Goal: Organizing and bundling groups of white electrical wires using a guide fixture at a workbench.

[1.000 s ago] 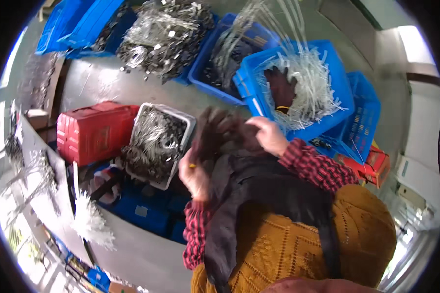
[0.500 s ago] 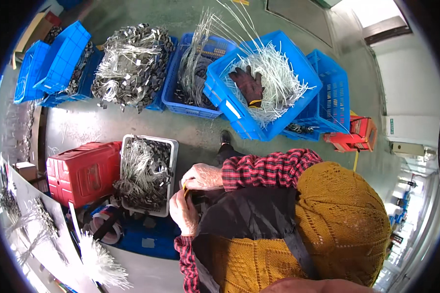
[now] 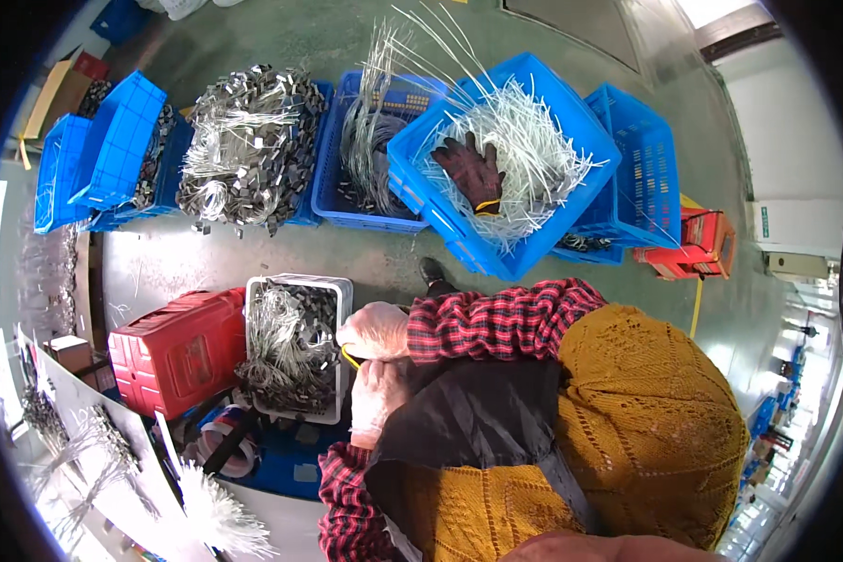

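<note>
My right hand (image 3: 377,332), the upper one, is closed with its fingertips on a curved yellow-edged item (image 3: 350,358). My left hand (image 3: 377,398) sits just below, its fingers bunched against the same item. Most of this item is hidden between my hands; its yellow edge resembles the cuff trim of the dark glove (image 3: 471,172) that lies in a blue crate. Both hands meet in front of a black apron (image 3: 459,412), close to a white bin (image 3: 346,300) filled with grey-tipped wire bundles (image 3: 290,342).
Overflowing with pale strands (image 3: 543,140), the tilted blue crate (image 3: 581,192) rests on other crates. Dark-tipped bundles (image 3: 248,140) are heaped farther left. A red crate (image 3: 183,351) stands beside the white bin, and a white strand bunch (image 3: 220,510) lies at lower left.
The view has shifted slightly. My left hand has turned and moved right relative to the white bin, and more of the yellow edge shows between my hands.
</note>
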A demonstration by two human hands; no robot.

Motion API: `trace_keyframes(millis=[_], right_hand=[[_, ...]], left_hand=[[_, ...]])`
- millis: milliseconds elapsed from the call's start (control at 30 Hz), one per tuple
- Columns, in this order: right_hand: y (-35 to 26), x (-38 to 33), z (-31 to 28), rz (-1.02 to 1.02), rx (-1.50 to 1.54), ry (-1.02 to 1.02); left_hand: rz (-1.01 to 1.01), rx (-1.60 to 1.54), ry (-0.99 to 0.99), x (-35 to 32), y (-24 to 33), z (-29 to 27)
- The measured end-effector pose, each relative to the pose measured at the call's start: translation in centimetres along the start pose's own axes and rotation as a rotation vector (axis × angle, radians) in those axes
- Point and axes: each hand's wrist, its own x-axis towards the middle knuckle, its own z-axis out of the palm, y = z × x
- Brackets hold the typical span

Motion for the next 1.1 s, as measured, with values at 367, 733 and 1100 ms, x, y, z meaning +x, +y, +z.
trace_keyframes(millis=[367,733,1100], right_hand=[[1.2,1.2,-3.4,-0.462,-0.189,0.066],[-0.4,1.8,-4.8,-0.349,-0.044,0.089],[-4.6,1.3,1.6,-0.669,-0.152,-0.125]], left_hand=[[-0.251,-0.141,-0.554,-2.7,-2.9,8.6],[-1.086,-1.623,0.807,-3.6,-6.9,11.9],[-1.059,-1.483,0.630,-7.9,-11.2,6.7]])
